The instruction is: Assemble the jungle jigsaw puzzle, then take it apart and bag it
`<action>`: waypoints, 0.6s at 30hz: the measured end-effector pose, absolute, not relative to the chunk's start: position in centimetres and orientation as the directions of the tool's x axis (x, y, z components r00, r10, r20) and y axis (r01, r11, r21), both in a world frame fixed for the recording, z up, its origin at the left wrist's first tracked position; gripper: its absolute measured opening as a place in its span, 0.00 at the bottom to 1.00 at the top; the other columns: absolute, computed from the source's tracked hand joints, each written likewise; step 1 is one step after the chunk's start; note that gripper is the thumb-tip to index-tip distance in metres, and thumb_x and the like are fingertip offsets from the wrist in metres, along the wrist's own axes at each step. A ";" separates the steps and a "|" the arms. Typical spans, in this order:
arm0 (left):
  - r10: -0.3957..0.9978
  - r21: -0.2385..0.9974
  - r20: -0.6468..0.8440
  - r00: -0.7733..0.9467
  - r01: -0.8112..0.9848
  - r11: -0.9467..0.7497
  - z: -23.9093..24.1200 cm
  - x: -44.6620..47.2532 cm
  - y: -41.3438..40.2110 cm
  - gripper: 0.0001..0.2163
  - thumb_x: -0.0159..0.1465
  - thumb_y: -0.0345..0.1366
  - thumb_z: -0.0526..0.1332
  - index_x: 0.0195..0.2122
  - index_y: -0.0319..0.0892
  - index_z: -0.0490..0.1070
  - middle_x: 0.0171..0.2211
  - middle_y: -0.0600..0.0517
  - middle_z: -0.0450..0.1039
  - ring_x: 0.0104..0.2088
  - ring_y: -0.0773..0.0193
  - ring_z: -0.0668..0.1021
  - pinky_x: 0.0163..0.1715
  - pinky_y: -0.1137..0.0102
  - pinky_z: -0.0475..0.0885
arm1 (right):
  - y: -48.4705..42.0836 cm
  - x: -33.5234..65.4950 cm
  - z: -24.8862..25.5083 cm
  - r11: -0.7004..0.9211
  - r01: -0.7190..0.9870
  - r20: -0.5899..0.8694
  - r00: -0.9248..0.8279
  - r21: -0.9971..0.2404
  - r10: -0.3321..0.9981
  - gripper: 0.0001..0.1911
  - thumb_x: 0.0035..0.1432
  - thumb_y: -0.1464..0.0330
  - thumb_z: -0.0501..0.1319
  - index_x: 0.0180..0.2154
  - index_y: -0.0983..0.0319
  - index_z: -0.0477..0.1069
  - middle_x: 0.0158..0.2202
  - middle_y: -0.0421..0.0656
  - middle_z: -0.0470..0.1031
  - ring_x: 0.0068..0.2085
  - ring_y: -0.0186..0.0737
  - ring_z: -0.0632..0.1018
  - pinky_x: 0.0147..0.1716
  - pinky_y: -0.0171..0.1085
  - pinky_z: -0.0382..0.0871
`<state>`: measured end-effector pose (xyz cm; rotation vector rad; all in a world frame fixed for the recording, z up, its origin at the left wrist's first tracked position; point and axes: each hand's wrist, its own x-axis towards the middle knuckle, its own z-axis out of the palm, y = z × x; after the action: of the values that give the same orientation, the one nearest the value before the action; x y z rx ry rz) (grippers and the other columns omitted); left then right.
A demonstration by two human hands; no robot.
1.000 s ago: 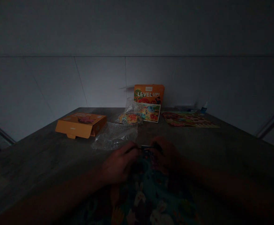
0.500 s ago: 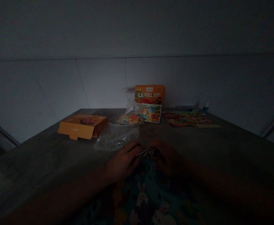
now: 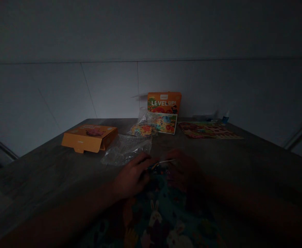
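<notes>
The room is very dim. My left hand [image 3: 131, 175] and my right hand [image 3: 183, 168] meet at the far edge of a colourful jigsaw picture [image 3: 163, 213] with rabbits on it, lying on the grey table [image 3: 50, 172]. Between their fingertips is a small flat puzzle piece [image 3: 163, 162], seen edge-on as a pale sliver. Both hands have their fingers curled and pinched on that piece. An empty clear plastic bag [image 3: 126, 150] lies just beyond my left hand.
An open orange box [image 3: 89, 137] sits at the left. Against the wall stands an orange "LEVEL UP!" box [image 3: 164, 102], with a picture card [image 3: 166, 123] and a bag of puzzle pieces [image 3: 142, 129] before it. Another finished puzzle [image 3: 207, 131] and a small bottle [image 3: 225, 119] lie at the right.
The puzzle piece between my fingers has tilted and shifted slightly to the right. Both hands stay at the puzzle's far edge; the view has wobbled a little.
</notes>
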<state>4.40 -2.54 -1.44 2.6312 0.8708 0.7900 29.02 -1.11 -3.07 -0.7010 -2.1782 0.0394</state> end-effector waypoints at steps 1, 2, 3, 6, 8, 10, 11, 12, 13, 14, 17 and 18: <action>0.599 0.396 0.417 0.684 0.456 -0.797 -1.4 4.4 -2.6 0.28 0.58 0.23 0.55 0.61 0.45 0.63 0.51 0.46 0.68 0.51 0.58 0.74 0.53 0.61 0.73 | -1.4 29.0 -3.1 0.876 0.412 0.671 -0.578 -0.252 0.465 0.09 0.65 0.72 0.53 0.44 0.59 0.68 0.39 0.46 0.76 0.40 0.41 0.77 0.40 0.39 0.72; 0.581 0.393 0.415 0.701 0.438 -0.809 -1.4 4.4 -2.6 0.28 0.58 0.23 0.56 0.61 0.45 0.64 0.50 0.46 0.68 0.51 0.57 0.74 0.52 0.62 0.73 | -1.5 28.9 -3.1 0.892 0.375 0.627 -0.638 -0.254 0.447 0.09 0.66 0.70 0.53 0.46 0.59 0.68 0.40 0.46 0.77 0.40 0.41 0.78 0.40 0.39 0.72; 0.563 0.389 0.410 0.717 0.421 -0.820 -1.3 4.4 -2.7 0.27 0.58 0.24 0.57 0.60 0.45 0.65 0.50 0.46 0.68 0.50 0.57 0.74 0.52 0.62 0.73 | -1.7 28.8 -3.2 0.896 0.362 0.588 -0.676 -0.259 0.443 0.09 0.67 0.69 0.53 0.47 0.59 0.68 0.41 0.46 0.77 0.41 0.41 0.78 0.41 0.39 0.72; 0.540 0.380 0.393 0.744 0.403 -0.832 -1.2 4.4 -2.7 0.27 0.58 0.27 0.60 0.60 0.44 0.64 0.49 0.45 0.69 0.49 0.56 0.74 0.50 0.63 0.74 | -1.8 28.6 -3.2 0.857 0.440 0.549 -0.662 -0.267 0.511 0.07 0.67 0.67 0.56 0.45 0.60 0.68 0.40 0.45 0.76 0.40 0.40 0.77 0.40 0.39 0.71; 0.535 0.359 0.387 0.751 0.412 -0.838 -1.1 4.5 -2.8 0.25 0.59 0.29 0.61 0.59 0.43 0.65 0.49 0.45 0.69 0.48 0.56 0.74 0.50 0.64 0.74 | -1.8 28.5 -3.1 0.820 0.517 0.536 -0.632 -0.246 0.559 0.05 0.66 0.66 0.57 0.40 0.61 0.68 0.37 0.45 0.75 0.37 0.40 0.75 0.36 0.38 0.69; 0.519 0.321 0.392 0.760 0.416 -0.851 -1.1 4.7 -2.7 0.18 0.64 0.32 0.60 0.56 0.43 0.68 0.47 0.46 0.70 0.47 0.57 0.75 0.48 0.64 0.74 | -1.7 28.3 -3.1 0.787 0.578 0.506 -0.622 -0.217 0.597 0.06 0.65 0.65 0.57 0.37 0.61 0.67 0.35 0.45 0.73 0.35 0.41 0.74 0.34 0.38 0.68; 0.511 0.304 0.397 0.762 0.416 -0.857 -1.2 4.8 -2.7 0.15 0.67 0.33 0.57 0.55 0.43 0.70 0.47 0.46 0.70 0.47 0.58 0.75 0.48 0.65 0.74 | -1.7 28.3 -3.1 0.769 0.606 0.494 -0.615 -0.203 0.615 0.07 0.65 0.64 0.58 0.38 0.62 0.67 0.36 0.46 0.73 0.36 0.42 0.74 0.35 0.39 0.69; 0.506 0.293 0.406 0.761 0.416 -0.861 -1.2 4.8 -2.7 0.14 0.69 0.33 0.55 0.54 0.44 0.70 0.46 0.46 0.70 0.47 0.59 0.75 0.48 0.65 0.73 | -1.6 28.2 -3.1 0.748 0.637 0.490 -0.599 -0.190 0.634 0.09 0.64 0.63 0.59 0.41 0.63 0.67 0.38 0.48 0.73 0.38 0.45 0.74 0.37 0.41 0.69; 0.502 0.287 0.419 0.757 0.414 -0.864 -1.3 4.9 -2.6 0.13 0.70 0.33 0.53 0.54 0.44 0.70 0.46 0.46 0.71 0.47 0.59 0.75 0.48 0.66 0.73 | -1.5 28.1 -3.2 0.723 0.668 0.492 -0.576 -0.177 0.653 0.14 0.63 0.61 0.61 0.45 0.64 0.67 0.41 0.50 0.74 0.41 0.47 0.74 0.39 0.43 0.69; 0.503 0.288 0.429 0.751 0.414 -0.864 -1.4 4.9 -2.6 0.14 0.71 0.32 0.52 0.54 0.44 0.69 0.46 0.46 0.71 0.47 0.60 0.75 0.47 0.67 0.73 | -1.5 28.1 -3.2 0.698 0.697 0.492 -0.556 -0.162 0.670 0.19 0.62 0.59 0.63 0.47 0.66 0.67 0.43 0.53 0.73 0.43 0.50 0.74 0.42 0.45 0.69; 0.543 0.310 0.442 0.714 0.446 -0.839 -1.6 4.8 -2.4 0.12 0.70 0.30 0.52 0.52 0.42 0.70 0.44 0.46 0.72 0.44 0.60 0.75 0.45 0.67 0.73 | -1.3 28.0 -3.3 0.674 0.730 0.445 -0.570 -0.112 0.691 0.19 0.61 0.57 0.63 0.43 0.66 0.69 0.42 0.53 0.73 0.43 0.51 0.74 0.41 0.46 0.69; 0.560 0.323 0.445 0.698 0.459 -0.828 -1.7 4.8 -2.4 0.11 0.69 0.31 0.52 0.49 0.41 0.71 0.43 0.46 0.72 0.43 0.60 0.76 0.44 0.68 0.74 | -1.3 27.9 -3.3 0.684 0.722 0.424 -0.590 -0.104 0.687 0.16 0.62 0.58 0.63 0.40 0.65 0.70 0.40 0.51 0.72 0.41 0.49 0.73 0.39 0.45 0.69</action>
<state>4.80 -2.35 -1.69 2.7199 0.8247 0.8048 27.93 -1.27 -3.28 -1.0936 -2.4624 -0.1093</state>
